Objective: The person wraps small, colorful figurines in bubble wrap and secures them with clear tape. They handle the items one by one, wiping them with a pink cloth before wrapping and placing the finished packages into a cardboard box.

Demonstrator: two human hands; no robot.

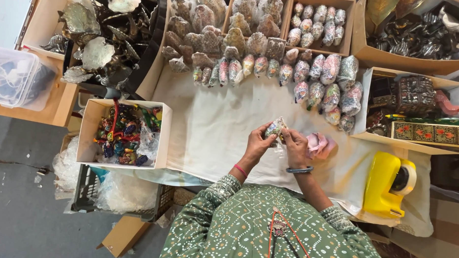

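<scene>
Both my hands meet over the white cloth (219, 124), holding one small painted ornament (275, 127) wrapped in clear plastic. My left hand (257, 145) grips it from the left, with a red thread on that wrist. My right hand (294, 146) pinches it from the right, with a dark bangle on that wrist. A crumpled pink cloth (319, 144) lies just right of my right hand. Beyond my hands, rows of similar plastic-wrapped ornaments (309, 75) lie on the cloth.
A white box of colourful ornaments (123, 132) stands at the left. A yellow tape dispenser (389, 182) sits at the right front. Cardboard boxes of wrapped pieces (317, 24), metal leaf shapes (99, 47) and decorated boxes (422, 112) line the back and right.
</scene>
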